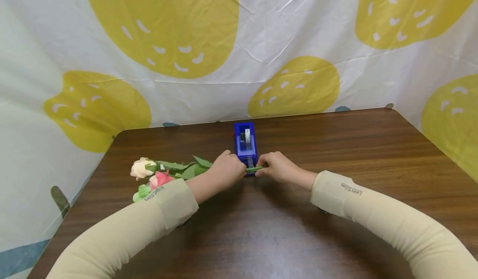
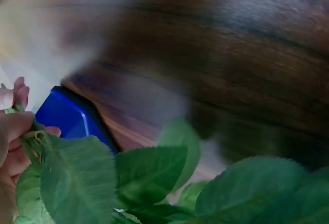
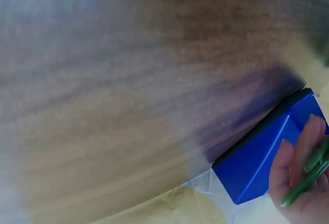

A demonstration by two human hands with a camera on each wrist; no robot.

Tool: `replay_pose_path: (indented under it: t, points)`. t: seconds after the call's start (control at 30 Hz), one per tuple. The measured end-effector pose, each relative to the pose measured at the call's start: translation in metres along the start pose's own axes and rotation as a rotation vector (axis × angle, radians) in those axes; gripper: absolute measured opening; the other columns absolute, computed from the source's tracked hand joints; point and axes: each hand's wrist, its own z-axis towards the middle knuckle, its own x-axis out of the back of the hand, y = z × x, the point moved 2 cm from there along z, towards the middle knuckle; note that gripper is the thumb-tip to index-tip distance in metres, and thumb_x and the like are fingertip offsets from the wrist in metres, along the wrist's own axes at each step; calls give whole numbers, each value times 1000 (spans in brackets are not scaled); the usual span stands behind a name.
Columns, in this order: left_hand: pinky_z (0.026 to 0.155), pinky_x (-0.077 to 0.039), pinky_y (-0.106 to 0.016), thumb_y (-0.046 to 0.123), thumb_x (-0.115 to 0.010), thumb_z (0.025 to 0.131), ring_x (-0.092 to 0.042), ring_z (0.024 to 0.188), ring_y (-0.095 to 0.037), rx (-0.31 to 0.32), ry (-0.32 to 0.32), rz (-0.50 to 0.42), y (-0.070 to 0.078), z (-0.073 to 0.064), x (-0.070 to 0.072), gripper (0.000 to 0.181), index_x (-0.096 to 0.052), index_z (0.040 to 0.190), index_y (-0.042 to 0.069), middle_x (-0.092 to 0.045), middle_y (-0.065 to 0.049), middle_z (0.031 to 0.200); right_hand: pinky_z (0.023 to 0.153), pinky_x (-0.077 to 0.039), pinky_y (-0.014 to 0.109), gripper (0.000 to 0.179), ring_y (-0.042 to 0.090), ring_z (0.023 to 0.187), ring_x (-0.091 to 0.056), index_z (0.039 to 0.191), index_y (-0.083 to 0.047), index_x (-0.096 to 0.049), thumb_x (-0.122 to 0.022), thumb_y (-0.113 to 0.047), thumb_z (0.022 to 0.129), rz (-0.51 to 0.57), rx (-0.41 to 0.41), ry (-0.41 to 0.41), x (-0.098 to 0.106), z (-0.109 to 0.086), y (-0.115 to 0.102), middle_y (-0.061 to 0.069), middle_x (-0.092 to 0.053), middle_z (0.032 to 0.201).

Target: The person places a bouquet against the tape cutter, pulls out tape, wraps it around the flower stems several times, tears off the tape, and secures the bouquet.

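Note:
Three flowers lie sideways on the left: a cream rose (image 1: pixel 140 168), a pink rose (image 1: pixel 160 179) and a pale green bloom (image 1: pixel 141 192). Their green stems (image 1: pixel 254 169) run to the right, across the front of a blue tape dispenser (image 1: pixel 237 146) that carries a roll of clear tape. My left hand (image 1: pixel 228 169) grips the stems just beyond the leaves (image 2: pixel 77 178). On the other side of the dispenser, my right hand (image 1: pixel 278 167) holds the stem ends, whose cut tips (image 3: pixel 298 190) show in the right wrist view. The tape's cutting edge is partly hidden.
Everything rests on a dark brown wooden table (image 1: pixel 358 146) with rounded back corners. Behind it hangs a white cloth (image 1: pixel 261 30) printed with large yellow fruit. The dispenser stands near the middle of the table, towards the back edge.

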Motion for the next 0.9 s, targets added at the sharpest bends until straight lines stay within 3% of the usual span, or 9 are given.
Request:
replay_pose_path:
  t: [0.23,0.33,0.53,0.63,0.7,0.8,0.87,0.9]
  points:
    - [64,-35,-28,18,-66,75,-54,65,-14,-118,112,189,1,-1,-5,8,-66,67,18,-63,5,64,56,-47,27,29,11,55,-55,84,2,-62,-51,-23,94,116,-110,-256,0,3,4,5,-59,65]
    - [63,-35,-29,15,-66,75,-54,63,-15,-156,179,247,4,-1,-7,9,-66,66,15,-61,3,62,59,-50,30,33,10,54,-55,89,7,-62,-45,-21,97,186,-139,-315,-1,4,6,5,-58,64]
    - [63,-34,-30,14,-63,74,-49,58,-15,-169,267,349,9,-2,-10,9,-65,65,12,-58,3,58,61,-50,29,24,10,60,-55,94,10,-64,-52,-11,93,296,-166,-247,-4,5,9,10,-62,68]
    - [62,-34,-30,12,-60,74,-46,56,-15,-166,316,376,10,-3,-11,12,-64,63,12,-56,2,56,60,-50,28,22,12,61,-58,95,4,-68,-59,-15,89,343,-174,-183,-13,11,24,8,-63,67]
    - [62,-34,-31,13,-60,74,-46,57,-15,-145,328,367,10,-3,-10,13,-63,62,14,-57,2,56,56,-50,25,22,10,60,-59,92,-3,-71,-63,-23,87,395,-109,-144,-27,20,51,3,-64,65]
    - [64,-34,-32,21,-65,74,-48,62,-16,-77,274,284,7,-2,-5,12,-64,64,16,-61,0,60,57,-50,26,22,11,62,-61,92,-7,-72,-65,-26,85,398,-109,-116,-34,24,64,3,-66,67]
    - [65,-34,-32,30,-69,73,-49,65,-18,-13,196,191,2,-2,0,17,-65,66,16,-64,0,65,59,-51,27,22,13,64,-63,92,-4,-72,-66,-24,84,374,-128,-90,-32,23,61,5,-68,71]
    - [66,-33,-32,35,-70,72,-49,66,-18,17,147,143,0,-2,2,21,-65,67,15,-64,-1,66,62,-51,28,21,14,68,-63,93,-2,-71,-66,-20,84,332,-163,-77,-25,18,47,8,-69,75]
